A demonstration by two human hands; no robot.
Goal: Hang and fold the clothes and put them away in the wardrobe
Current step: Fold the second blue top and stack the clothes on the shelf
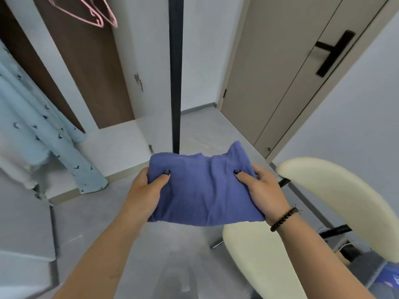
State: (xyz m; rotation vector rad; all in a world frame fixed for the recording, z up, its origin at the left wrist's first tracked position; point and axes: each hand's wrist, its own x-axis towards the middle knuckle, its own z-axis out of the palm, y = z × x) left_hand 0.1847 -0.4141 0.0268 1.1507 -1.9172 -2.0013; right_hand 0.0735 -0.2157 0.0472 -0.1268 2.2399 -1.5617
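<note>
Here, a folded blue garment is held level in mid-air in front of the person, above the grey floor and not resting on any surface. The left hand grips the garment's left edge — thumb laid on top of the fabric, remaining fingers curled underneath and out of sight. The right hand grips the right edge in the same manner, thumb on top, fingers wrapped below. A dark beaded bracelet sits on the right wrist.

Ahead and to the left, the wardrobe stands open, showing a white bottom shelf and a brown back panel. A light-blue patterned garment hangs inside at the far left, its lower end reaching down toward the floor. Pink hangers hang near the top of the opening. A black vertical edge runs down just beyond the blue garment — it cannot be determined what it belongs to. A beige door with a black handle is at the right. A cream chair stands just beside the right forearm.
</note>
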